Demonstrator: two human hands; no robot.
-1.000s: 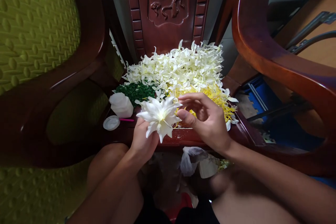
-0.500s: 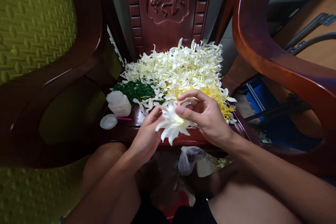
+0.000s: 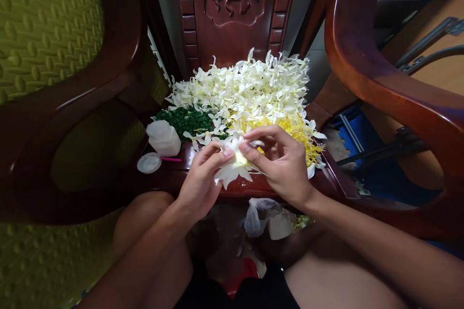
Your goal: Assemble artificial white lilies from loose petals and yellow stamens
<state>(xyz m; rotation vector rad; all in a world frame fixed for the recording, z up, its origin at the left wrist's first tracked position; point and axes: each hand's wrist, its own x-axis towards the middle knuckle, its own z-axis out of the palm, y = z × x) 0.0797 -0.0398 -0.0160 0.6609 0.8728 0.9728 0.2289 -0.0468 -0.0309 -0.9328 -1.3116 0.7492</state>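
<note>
Between my two hands, above the front edge of the chair seat, is a white artificial flower (image 3: 232,172) with pointed petals and a pale yellow centre. My left hand (image 3: 205,174) grips it from the left, its thumb lying on the petals. My right hand (image 3: 281,164) pinches the flower from the right with thumb and forefinger; the fingertips hide part of its middle. Just beyond lie a large heap of loose white petals (image 3: 242,87), a bunch of yellow stamens (image 3: 299,133) and a pile of small green pieces (image 3: 186,120).
On the seat's left stand a white plastic bottle (image 3: 164,139) and a small white lid (image 3: 149,163) with a pink stick (image 3: 171,159). The carved chair back (image 3: 235,34) rises behind. Curved wooden armrests (image 3: 348,53) flank both sides. A plastic bag (image 3: 255,219) hangs below the seat.
My left thumb has come over onto the flower's petals, and the flower has tilted and moved slightly up. My right hand keeps its pinch on it. The view has shifted a little.
</note>
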